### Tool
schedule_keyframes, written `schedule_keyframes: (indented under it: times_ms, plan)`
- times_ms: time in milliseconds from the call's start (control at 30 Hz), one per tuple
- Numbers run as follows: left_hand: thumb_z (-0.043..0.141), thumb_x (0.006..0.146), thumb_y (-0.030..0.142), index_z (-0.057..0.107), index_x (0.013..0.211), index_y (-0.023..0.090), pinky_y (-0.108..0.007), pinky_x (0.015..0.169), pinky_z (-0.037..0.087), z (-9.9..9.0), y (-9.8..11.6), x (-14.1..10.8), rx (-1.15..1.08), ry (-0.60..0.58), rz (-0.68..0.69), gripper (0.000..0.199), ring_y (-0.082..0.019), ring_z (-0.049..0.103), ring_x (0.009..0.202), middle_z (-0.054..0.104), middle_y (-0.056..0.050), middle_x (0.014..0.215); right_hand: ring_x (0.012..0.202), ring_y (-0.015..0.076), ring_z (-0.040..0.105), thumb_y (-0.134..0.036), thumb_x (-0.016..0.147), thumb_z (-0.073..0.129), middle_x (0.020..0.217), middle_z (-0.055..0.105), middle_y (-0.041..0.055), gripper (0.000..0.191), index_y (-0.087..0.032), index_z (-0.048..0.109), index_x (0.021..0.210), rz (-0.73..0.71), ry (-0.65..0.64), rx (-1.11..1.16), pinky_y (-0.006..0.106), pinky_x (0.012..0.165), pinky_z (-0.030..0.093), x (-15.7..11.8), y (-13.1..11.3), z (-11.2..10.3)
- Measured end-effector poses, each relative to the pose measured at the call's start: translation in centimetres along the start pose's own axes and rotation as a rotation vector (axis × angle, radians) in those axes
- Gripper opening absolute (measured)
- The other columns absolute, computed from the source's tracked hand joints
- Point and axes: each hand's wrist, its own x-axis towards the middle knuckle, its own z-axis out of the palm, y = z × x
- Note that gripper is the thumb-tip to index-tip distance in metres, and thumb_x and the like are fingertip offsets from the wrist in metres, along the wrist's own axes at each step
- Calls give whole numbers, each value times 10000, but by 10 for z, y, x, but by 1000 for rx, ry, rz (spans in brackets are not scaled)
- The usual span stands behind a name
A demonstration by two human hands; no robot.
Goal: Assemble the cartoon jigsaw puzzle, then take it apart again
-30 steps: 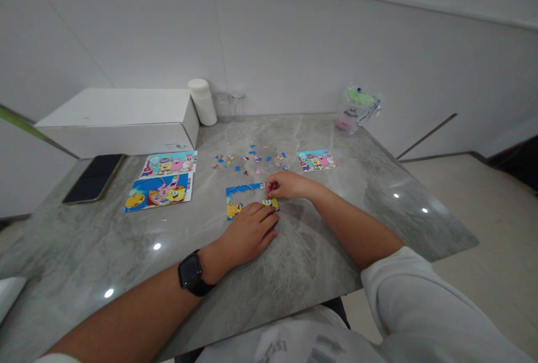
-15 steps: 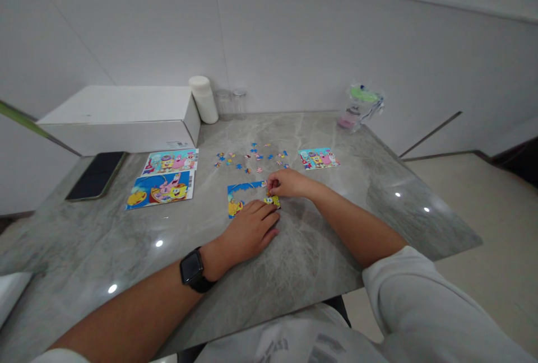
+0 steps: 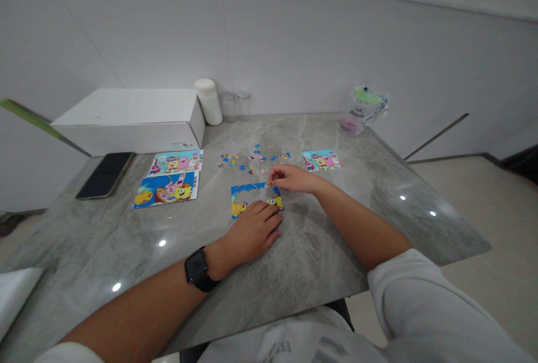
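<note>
A partly assembled jigsaw puzzle [image 3: 246,187] lies on the table, its blue and yellow edge sections joined around a bare grey middle. Across its lower edge rests my left hand [image 3: 254,229], palm down with the fingers stretched out flat. At the puzzle's upper right corner, my right hand [image 3: 294,178] is closed in a pinch on a small puzzle piece [image 3: 271,183], mostly covered by the fingertips. Several loose puzzle pieces [image 3: 242,167] are scattered just beyond the puzzle.
Left of the puzzle lie two cartoon picture cards [image 3: 166,189] and a phone [image 3: 105,175]. Another picture card [image 3: 322,160] is at the right. Along the back stand a white box [image 3: 130,133], a white bottle [image 3: 209,102], two glasses [image 3: 242,106] and a plastic bag [image 3: 363,108].
My right hand has shifted slightly away from me, from the puzzle's right side up to its upper right corner. My left hand stays on the lower edge. The whole view has shifted slightly.
</note>
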Motion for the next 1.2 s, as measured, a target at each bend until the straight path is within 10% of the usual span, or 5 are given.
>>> schedule_keyframes:
  times_ms: [1200]
  plan:
    - [570,1038,377,666,1262,205,-500,1112,465,-2,0,0,-7,-8,4,298,-284,580,1257,642,-129,1384,770,147,670,-165,791,740,823,766,5,108,-188,789,885,54,29,-345,231,716,460,-4,-3,2]
